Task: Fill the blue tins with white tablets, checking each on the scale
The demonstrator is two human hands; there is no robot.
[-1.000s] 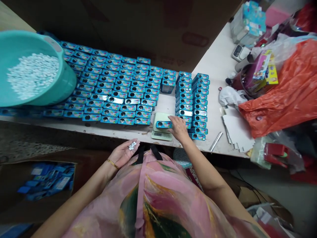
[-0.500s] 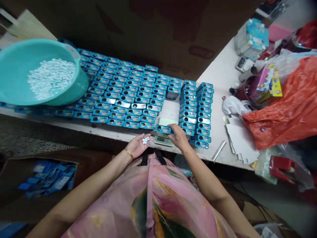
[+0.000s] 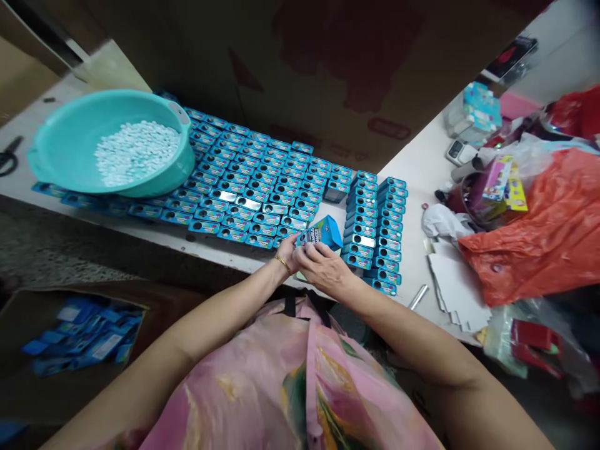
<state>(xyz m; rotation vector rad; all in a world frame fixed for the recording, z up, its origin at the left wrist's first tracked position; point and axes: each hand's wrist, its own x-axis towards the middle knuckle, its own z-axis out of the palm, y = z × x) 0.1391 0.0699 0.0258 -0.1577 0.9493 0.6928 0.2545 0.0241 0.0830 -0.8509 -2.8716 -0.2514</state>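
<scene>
Small blue tin (image 3: 319, 233), lid open

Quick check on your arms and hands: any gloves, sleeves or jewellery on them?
No gloves: your left hand and right hand are bare, and so are both forearms. A thin gold bangle circles the left wrist. You wear a loose pink garment with green and yellow swirls, with black straps at the neckline.
</scene>
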